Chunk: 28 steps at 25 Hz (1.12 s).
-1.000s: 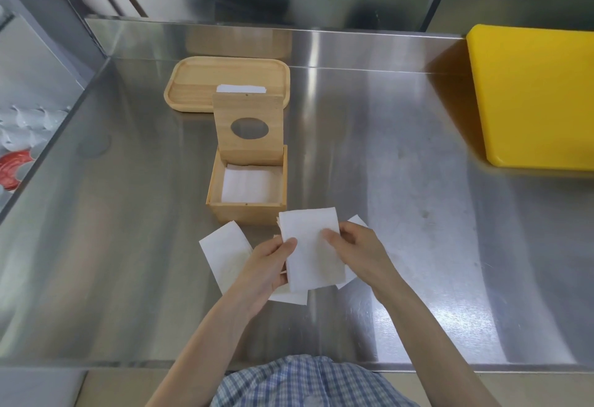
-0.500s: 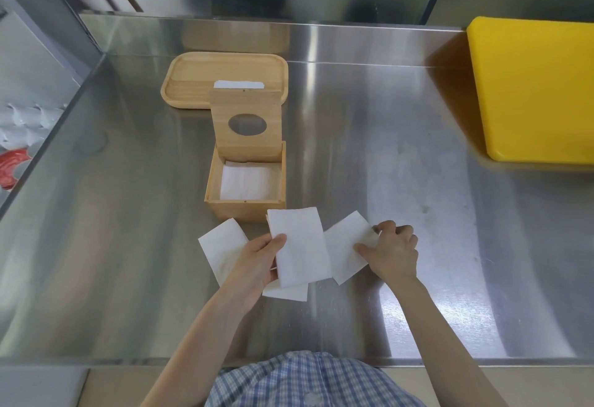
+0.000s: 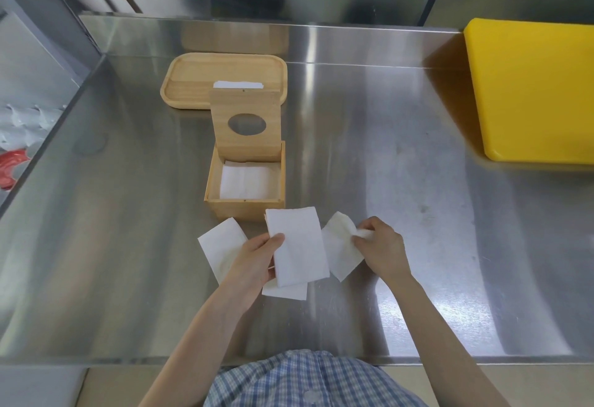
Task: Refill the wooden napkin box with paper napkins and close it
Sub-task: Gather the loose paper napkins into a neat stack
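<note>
Below the open box (image 3: pixel 246 194), my left hand (image 3: pixel 254 265) grips a napkin stack (image 3: pixel 297 250); my right hand (image 3: pixel 381 247) pinches another napkin (image 3: pixel 339 246).

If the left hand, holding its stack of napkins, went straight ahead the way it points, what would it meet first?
Most likely the near wall of the wooden napkin box, just beyond the napkin stack in the left hand. Depth is hard to judge.

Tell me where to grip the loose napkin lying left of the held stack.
Pinch the far-left corner of the loose napkin, coming from the left. It lies flat on the steel counter, and the left hand covers its right edge.
</note>
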Tool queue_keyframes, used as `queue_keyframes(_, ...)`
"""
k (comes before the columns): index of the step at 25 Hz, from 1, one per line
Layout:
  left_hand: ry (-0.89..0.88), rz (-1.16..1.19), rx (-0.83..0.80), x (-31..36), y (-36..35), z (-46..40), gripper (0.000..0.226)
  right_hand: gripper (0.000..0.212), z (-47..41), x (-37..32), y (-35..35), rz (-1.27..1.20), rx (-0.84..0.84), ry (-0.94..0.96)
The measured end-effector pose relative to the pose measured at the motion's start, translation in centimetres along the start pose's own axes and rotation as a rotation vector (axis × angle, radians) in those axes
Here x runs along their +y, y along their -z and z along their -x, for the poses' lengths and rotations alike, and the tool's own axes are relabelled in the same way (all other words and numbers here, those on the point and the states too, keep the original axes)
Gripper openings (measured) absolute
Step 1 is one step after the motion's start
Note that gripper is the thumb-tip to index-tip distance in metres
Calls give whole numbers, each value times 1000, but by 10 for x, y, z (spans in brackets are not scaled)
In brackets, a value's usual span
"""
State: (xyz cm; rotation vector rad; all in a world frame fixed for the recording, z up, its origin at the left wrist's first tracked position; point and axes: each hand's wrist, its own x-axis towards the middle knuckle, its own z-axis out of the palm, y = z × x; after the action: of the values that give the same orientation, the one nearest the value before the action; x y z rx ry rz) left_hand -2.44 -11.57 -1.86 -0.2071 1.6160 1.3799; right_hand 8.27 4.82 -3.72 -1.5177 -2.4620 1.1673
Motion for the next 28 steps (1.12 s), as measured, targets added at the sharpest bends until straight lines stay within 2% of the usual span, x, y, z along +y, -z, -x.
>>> queue_keyframes(3, -24, 40, -6, 2, 3, 4, 16, 17, 7, -15, 18, -247, -43, 52)
queue_keyframes(6, -49, 102, -35, 5, 6, 6, 18, 29, 20, -30, 38, -589, -98, 66)
queue_keyframes(8, -57, 117, -52, 5, 9, 6, 17, 25, 27, -38, 50, -711, -125, 54)
queue_keyframes(13, -97, 127, -118, 2, 14, 6, 23, 12, 41, -58, 41, -898, -414, 69)
queue_keyframes(15, -89, 126, -123, -1, 16, 10, 25, 15, 44, -64, 18, -848, -431, 36)
queue_keyframes(20, -96, 223, -110, 0, 33, 15, 21, 18, 50, -74, -25, -682, -314, -14)
queue_keyframes(25, -38, 224, -96, 3, 45, 14, 42, 15, 52, -83, -40, -526, -260, 16)
queue_keyframes(28, -26, 254, -104, 4, 51, 13, 40, 17, 53, -86, -46, -473, -232, 49)
